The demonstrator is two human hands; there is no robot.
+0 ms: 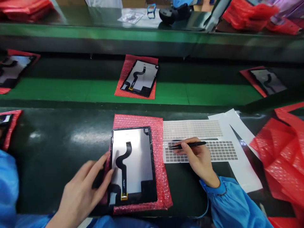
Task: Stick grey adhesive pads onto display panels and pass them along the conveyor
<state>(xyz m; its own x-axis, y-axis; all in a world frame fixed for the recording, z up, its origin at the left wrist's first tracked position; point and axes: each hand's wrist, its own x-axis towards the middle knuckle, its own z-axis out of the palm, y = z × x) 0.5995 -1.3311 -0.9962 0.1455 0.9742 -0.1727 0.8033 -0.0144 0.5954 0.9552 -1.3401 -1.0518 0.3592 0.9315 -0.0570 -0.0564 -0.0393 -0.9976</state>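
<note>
Head view: left hand, fingers extended and unclenched, touching the left edge of one display panel with one black flex cable, lying on one pink bubble bag. Right hand pinching one pair of black tweezers over one sheet of grey pads, two grids. Four further panels on red bags: one near left, three on the far belt
</note>
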